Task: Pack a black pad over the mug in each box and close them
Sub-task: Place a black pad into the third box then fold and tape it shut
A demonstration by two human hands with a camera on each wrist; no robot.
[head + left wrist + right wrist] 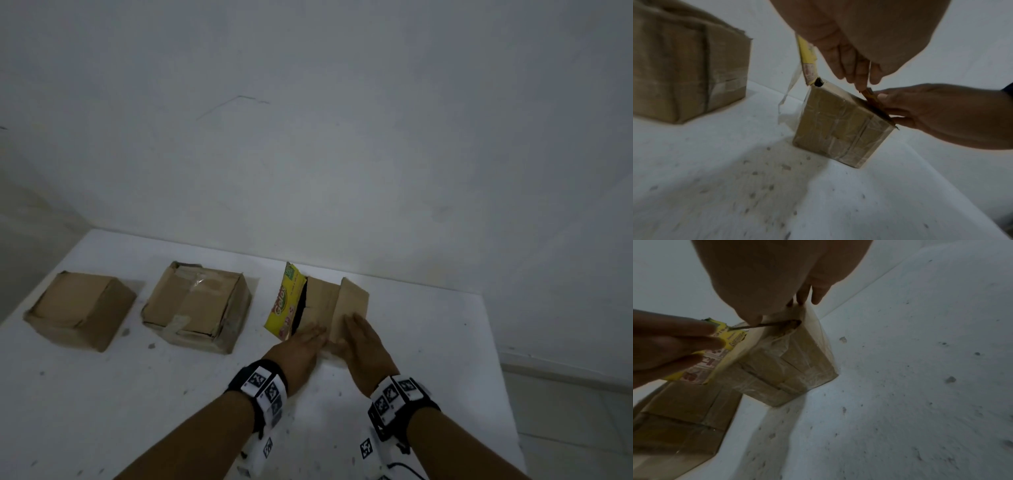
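On the white surface in front of us stand three cardboard boxes in a row, and we are working on the rightmost box, the only one not yet shut. Our left hand lies flat with straight fingers on the near flap, and our right hand presses its straight fingers down on the right flap; neither hand grasps anything. The yellow printed flap on the left side stands upright, and beside it a dark gap shows something black inside, which we take to be the black pad, a corner of it peeping out in the left wrist view. The mug itself is hidden, so we cannot confirm it lies beneath. The middle box and the far left box both sit with their tops folded down, apart from each other and from our hands, so we judge those two finished. What seems left is to fold the yellow flap over and settle the last box's top closed.
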